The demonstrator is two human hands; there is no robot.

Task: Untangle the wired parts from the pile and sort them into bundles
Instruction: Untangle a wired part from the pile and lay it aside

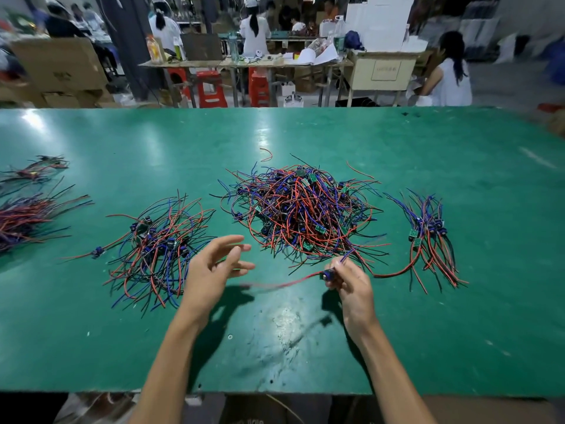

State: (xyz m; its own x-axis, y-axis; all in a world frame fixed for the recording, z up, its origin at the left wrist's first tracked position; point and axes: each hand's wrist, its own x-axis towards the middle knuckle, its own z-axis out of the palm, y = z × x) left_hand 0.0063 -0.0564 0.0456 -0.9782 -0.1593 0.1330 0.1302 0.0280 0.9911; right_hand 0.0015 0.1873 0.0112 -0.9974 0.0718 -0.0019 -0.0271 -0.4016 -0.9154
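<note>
A big tangled pile (301,209) of red, blue and black wired parts lies mid-table on the green table (458,316). My right hand (348,281) pinches one wired part (328,274) just in front of the pile; its red wire (284,283) trails left, blurred, and a blue wire runs up into the pile. My left hand (211,266) hovers open, fingers spread, between the pile and a looser bundle (157,243) on the left. A neater bundle (429,237) lies to the right.
Two more bundles sit at the far left edge, one (21,218) large and one (38,169) small. A loose red wire scrap (266,154) lies behind the pile. Beyond the table's far edge are people, red stools and cardboard boxes.
</note>
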